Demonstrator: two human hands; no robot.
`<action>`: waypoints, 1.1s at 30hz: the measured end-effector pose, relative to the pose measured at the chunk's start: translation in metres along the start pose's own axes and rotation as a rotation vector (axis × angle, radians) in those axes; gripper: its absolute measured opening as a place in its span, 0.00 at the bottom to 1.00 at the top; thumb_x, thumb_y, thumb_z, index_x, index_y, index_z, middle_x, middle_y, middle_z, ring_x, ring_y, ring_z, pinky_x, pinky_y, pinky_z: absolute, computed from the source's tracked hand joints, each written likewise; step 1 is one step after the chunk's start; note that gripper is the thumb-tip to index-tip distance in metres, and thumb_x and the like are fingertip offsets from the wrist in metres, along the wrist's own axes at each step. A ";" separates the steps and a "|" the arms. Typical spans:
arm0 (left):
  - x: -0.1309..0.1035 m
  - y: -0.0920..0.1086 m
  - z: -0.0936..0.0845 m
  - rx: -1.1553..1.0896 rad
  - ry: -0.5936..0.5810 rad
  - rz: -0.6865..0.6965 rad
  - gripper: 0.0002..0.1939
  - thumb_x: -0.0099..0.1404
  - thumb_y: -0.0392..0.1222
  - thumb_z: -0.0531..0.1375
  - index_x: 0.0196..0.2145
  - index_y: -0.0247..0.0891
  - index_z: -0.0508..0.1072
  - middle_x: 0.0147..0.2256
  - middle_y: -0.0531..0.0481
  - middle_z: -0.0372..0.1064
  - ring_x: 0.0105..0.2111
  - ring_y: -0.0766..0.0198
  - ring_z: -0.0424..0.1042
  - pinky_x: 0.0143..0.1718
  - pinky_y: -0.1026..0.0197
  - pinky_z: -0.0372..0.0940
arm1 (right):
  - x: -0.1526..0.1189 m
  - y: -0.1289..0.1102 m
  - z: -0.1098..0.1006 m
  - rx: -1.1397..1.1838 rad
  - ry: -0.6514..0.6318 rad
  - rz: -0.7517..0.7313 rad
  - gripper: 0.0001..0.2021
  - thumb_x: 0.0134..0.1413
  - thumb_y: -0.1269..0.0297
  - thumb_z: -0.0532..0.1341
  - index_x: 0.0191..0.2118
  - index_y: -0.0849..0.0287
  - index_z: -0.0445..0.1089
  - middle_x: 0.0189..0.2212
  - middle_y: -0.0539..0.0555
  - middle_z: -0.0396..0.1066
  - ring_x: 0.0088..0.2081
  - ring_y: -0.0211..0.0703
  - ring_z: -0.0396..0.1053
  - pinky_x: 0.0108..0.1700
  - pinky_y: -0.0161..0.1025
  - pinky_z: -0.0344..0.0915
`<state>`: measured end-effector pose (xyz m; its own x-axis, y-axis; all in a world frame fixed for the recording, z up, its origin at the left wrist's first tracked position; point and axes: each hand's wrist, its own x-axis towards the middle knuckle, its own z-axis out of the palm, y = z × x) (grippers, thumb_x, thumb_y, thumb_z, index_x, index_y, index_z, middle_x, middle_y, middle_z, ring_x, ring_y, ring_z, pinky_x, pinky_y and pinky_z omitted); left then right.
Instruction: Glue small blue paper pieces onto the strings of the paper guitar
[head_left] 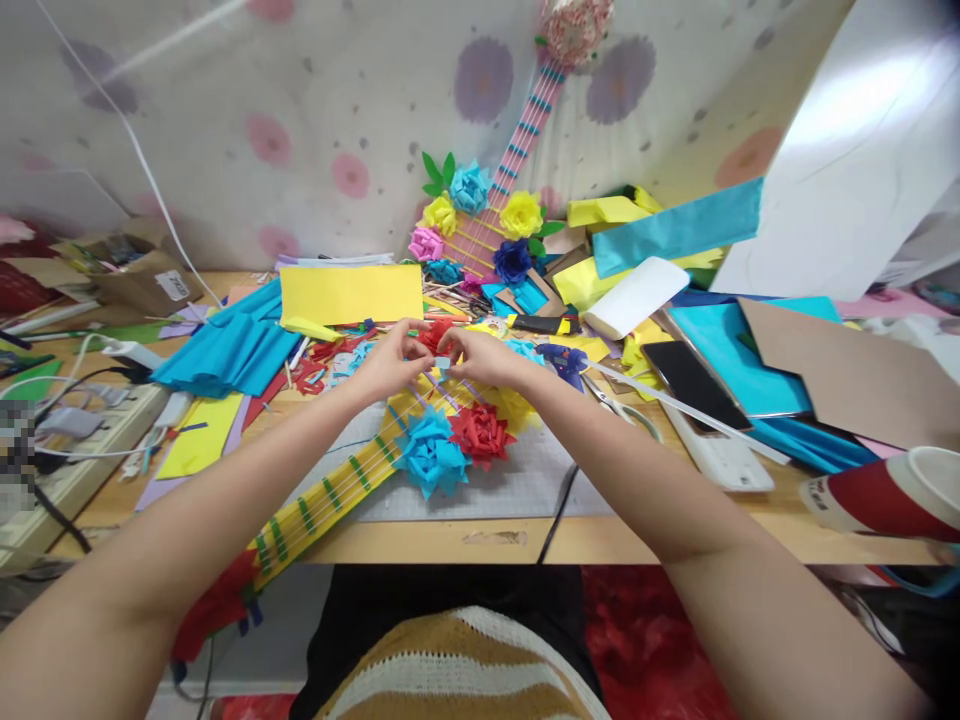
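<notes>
A yellow paper guitar point(324, 508) with green bands lies slantwise on the table, its neck reaching past the front edge. Blue point(433, 452) and red point(482, 432) paper flowers sit on its body. Above the body, my left hand point(397, 358) and my right hand point(474, 357) are close together, fingers bent inward. Between their fingertips is a small pale piece point(442, 363), which both hands appear to pinch. Another red flower point(437, 335) shows just behind the fingers, partly hidden by them.
A pink paper guitar point(517, 150) leans on the wall behind. To the right are a glue gun point(564, 362), scissors point(626, 408), a phone point(697, 385) and a red-and-white cup point(885, 492). Blue crepe paper point(232, 340), a yellow sheet point(351, 293) and a power strip point(94, 440) lie left.
</notes>
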<state>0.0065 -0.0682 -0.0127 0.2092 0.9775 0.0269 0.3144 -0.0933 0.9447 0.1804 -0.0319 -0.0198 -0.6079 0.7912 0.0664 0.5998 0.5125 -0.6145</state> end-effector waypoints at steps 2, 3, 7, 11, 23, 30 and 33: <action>-0.001 0.004 -0.007 0.027 0.064 0.015 0.23 0.48 0.38 0.62 0.43 0.37 0.62 0.24 0.56 0.66 0.26 0.66 0.68 0.21 0.67 0.64 | -0.002 0.000 -0.001 -0.059 -0.007 0.033 0.15 0.42 0.73 0.61 0.40 0.59 0.66 0.32 0.49 0.73 0.32 0.36 0.68 0.30 0.30 0.57; -0.002 0.006 -0.012 0.045 0.102 0.022 0.22 0.48 0.38 0.62 0.42 0.37 0.64 0.24 0.55 0.66 0.26 0.66 0.68 0.21 0.68 0.64 | -0.003 0.000 -0.002 -0.090 -0.007 0.046 0.14 0.42 0.72 0.60 0.40 0.59 0.66 0.32 0.49 0.73 0.32 0.36 0.68 0.29 0.31 0.57; -0.008 0.017 -0.031 0.091 0.223 -0.008 0.16 0.47 0.39 0.61 0.37 0.35 0.70 0.26 0.52 0.67 0.27 0.67 0.68 0.21 0.69 0.64 | -0.005 -0.003 -0.004 -0.188 -0.015 0.078 0.12 0.43 0.71 0.60 0.38 0.58 0.68 0.35 0.50 0.74 0.36 0.38 0.69 0.30 0.31 0.57; -0.016 0.021 -0.040 0.089 0.262 -0.057 0.11 0.46 0.39 0.60 0.31 0.35 0.72 0.27 0.51 0.69 0.29 0.66 0.69 0.22 0.68 0.65 | -0.005 -0.008 -0.003 -0.273 -0.038 0.094 0.12 0.45 0.69 0.60 0.39 0.57 0.69 0.38 0.51 0.74 0.37 0.41 0.69 0.32 0.33 0.57; -0.021 0.010 -0.023 0.035 0.175 -0.099 0.08 0.46 0.39 0.60 0.27 0.34 0.70 0.26 0.51 0.68 0.27 0.66 0.68 0.22 0.65 0.68 | -0.012 -0.008 -0.007 -0.422 0.027 0.049 0.15 0.47 0.68 0.59 0.44 0.57 0.68 0.45 0.55 0.68 0.42 0.44 0.67 0.38 0.36 0.59; -0.017 -0.001 -0.014 0.095 0.116 -0.075 0.09 0.48 0.43 0.61 0.27 0.35 0.70 0.23 0.52 0.66 0.24 0.67 0.67 0.19 0.66 0.64 | -0.061 -0.001 -0.027 -0.231 0.306 0.022 0.08 0.51 0.66 0.57 0.38 0.59 0.69 0.37 0.54 0.70 0.33 0.38 0.66 0.37 0.35 0.59; -0.015 -0.004 -0.011 0.061 0.107 -0.081 0.13 0.47 0.41 0.62 0.32 0.35 0.70 0.24 0.53 0.66 0.25 0.66 0.68 0.20 0.66 0.64 | -0.090 0.014 -0.027 -0.175 0.440 0.095 0.07 0.52 0.64 0.56 0.33 0.59 0.69 0.30 0.53 0.70 0.29 0.38 0.64 0.33 0.35 0.59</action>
<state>-0.0086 -0.0807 -0.0133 0.0819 0.9966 -0.0105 0.3826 -0.0217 0.9237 0.2577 -0.0870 -0.0137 -0.2909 0.8841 0.3658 0.7437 0.4495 -0.4949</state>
